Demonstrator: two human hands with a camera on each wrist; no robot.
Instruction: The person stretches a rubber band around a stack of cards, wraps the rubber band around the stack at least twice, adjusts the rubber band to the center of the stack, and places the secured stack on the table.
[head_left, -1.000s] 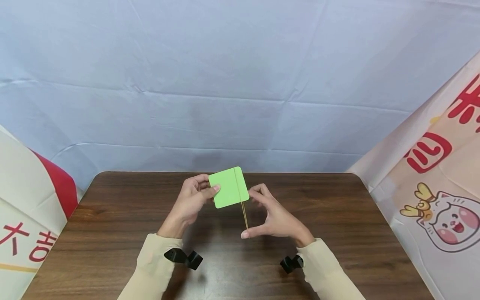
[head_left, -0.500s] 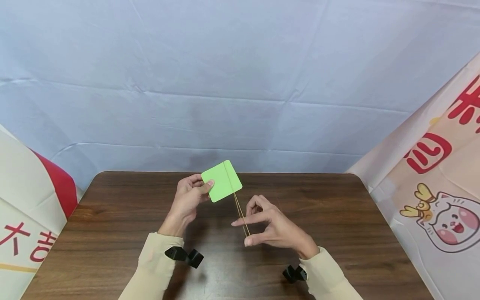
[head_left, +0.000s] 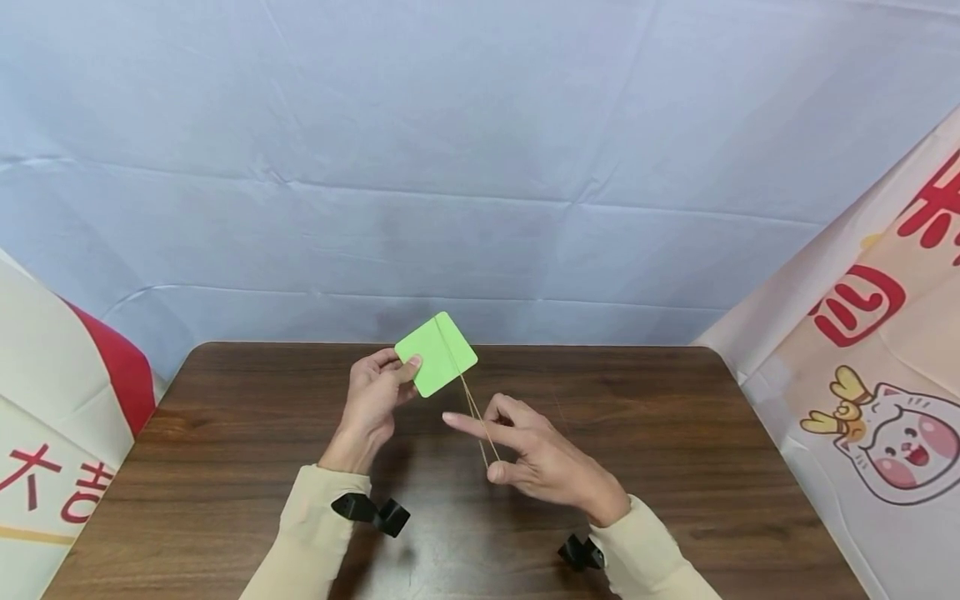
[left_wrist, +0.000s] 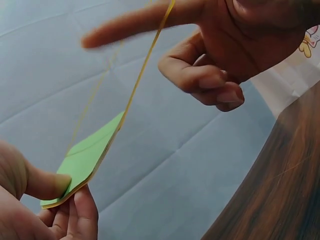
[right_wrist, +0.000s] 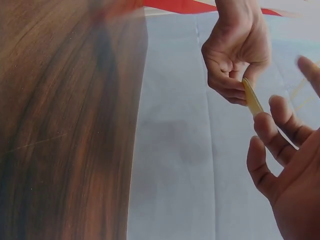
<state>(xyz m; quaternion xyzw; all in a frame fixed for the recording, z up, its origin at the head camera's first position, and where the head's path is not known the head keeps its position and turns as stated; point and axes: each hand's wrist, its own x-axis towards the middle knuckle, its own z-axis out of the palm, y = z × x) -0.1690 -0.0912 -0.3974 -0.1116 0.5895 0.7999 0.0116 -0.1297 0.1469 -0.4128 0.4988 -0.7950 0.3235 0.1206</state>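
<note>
My left hand [head_left: 366, 398] pinches a thin stack of green square cards [head_left: 426, 352] by one corner, thumb on top and fingers underneath. In the left wrist view, the edge of the stack shows yellowish layers. A thin yellow rubber band [left_wrist: 149, 59] runs across the cards and stretches off their lower edge toward my right hand [head_left: 551, 460]. My right thumb holds the far end of the loop. The index finger points straight out between the strands, while the other fingers curl loosely. Both hands hold the cards and band above the table.
A dark brown wooden table [head_left: 247, 467] lies below the hands. A pale blue cloth [head_left: 480, 167] hangs behind it, with printed cloths on the left and right. Black cameras [head_left: 371, 512] sit on both wrists, over cream sleeves.
The cards have moved left and slightly up, tilting further. My right hand has moved down from the card edge, drawing the rubber band out, and its index finger has extended through the loop.
</note>
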